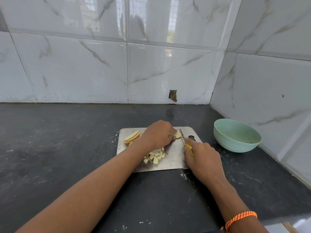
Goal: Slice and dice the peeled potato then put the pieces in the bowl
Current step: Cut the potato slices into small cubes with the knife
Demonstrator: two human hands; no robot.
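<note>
Item: steel cutting board (175,158) lay on a dark worktop (67,148), near its centre. Left hand (158,134), fingers curled, pinched a stack of potato slices (177,134) at the board's 1 o'clock. Right hand (202,158) gripped the yellow handle of a knife (186,142), forefinger along its top, blade at the right edge of that stack. Fanned slices (132,137) sat at the board's 10 o'clock; diced pieces (155,156) were heaped at its 6 o'clock. Pale green bowl (237,135) stood on the worktop at 3 o'clock of the board, apart from it. An orange band (240,219) circled the right wrist.
</note>
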